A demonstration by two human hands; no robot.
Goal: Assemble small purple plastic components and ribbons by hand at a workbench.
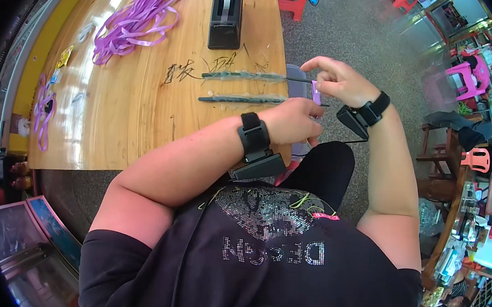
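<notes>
Two dark thin rods lie side by side, fixed to the table with clear tape: a far rod (244, 76) and a near rod (242, 99). Both stick out past the table's right edge. A short piece of purple ribbon (316, 93) sits at their free ends. My right hand (347, 83) is by the far rod's end, index finger stretched out, the other fingers curled in at the ribbon. My left hand (294, 121) lies over the near rod's end with its fingers bent down; what is between them is hidden. Each wrist wears a black strapped device.
On the wooden table (126, 100) lie a heap of purple ribbon (137, 22), a black tape dispenser (226, 18) and, at the left, a smaller ribbon bunch (44, 113). A greyish plastic container (297, 78) stands below the table's right edge. A pink stool (469, 77) is farther right.
</notes>
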